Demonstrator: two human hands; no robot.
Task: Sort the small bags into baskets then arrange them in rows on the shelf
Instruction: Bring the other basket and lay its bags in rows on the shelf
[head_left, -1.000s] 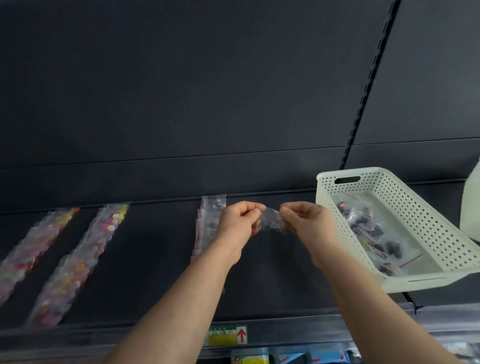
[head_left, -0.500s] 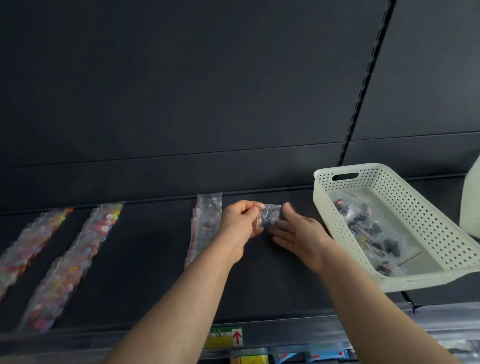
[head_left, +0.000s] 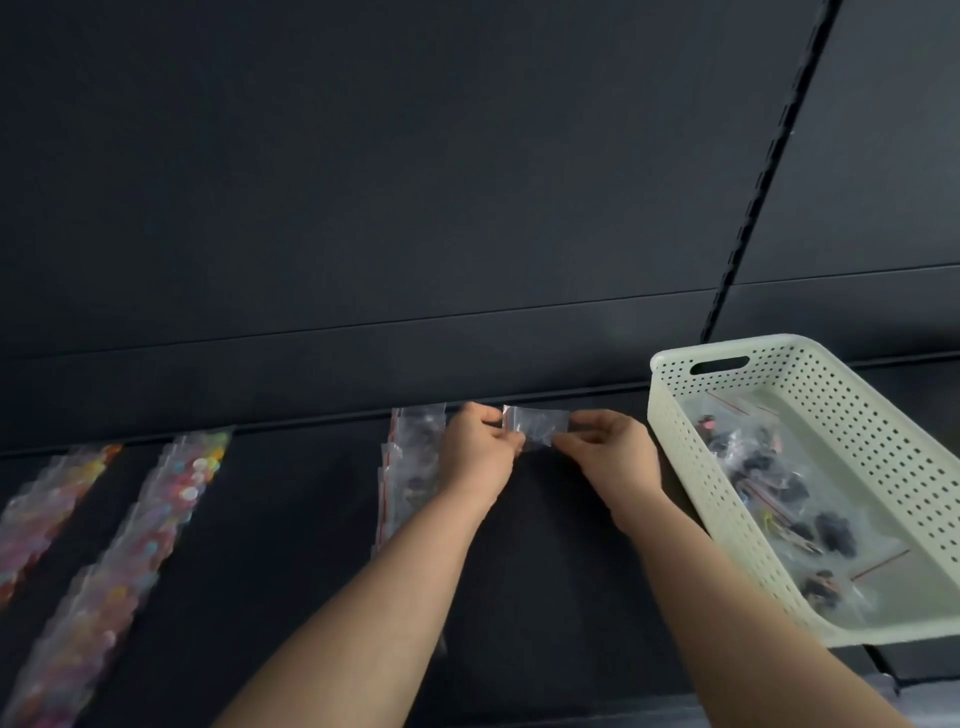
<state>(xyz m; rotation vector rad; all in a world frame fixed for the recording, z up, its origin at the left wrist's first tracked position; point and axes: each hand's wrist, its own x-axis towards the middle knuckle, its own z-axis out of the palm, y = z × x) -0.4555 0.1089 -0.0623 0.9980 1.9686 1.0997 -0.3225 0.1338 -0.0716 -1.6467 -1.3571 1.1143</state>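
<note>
Small bag (head_left: 535, 427) is up between both my hands at the far edge of the dark shelf (head_left: 291, 525), left hand (head_left: 480, 454) pinching its red-striped end, right hand (head_left: 615, 460) pinching the other (thumb against fingertips on each side). It sits just right of the row of clear bags (head_left: 410, 467), colourful rows (head_left: 174, 509) lie further left, and the white basket (head_left: 727, 347) at right holds more bags (head_left: 779, 499).

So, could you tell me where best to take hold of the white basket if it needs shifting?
Probably by the handle slot in the far end wall of the basket, fingers hooked in from behind, reaching over the top. It is the only cut-out that shows, and the bags lie loose inside, so lift it level.
</note>
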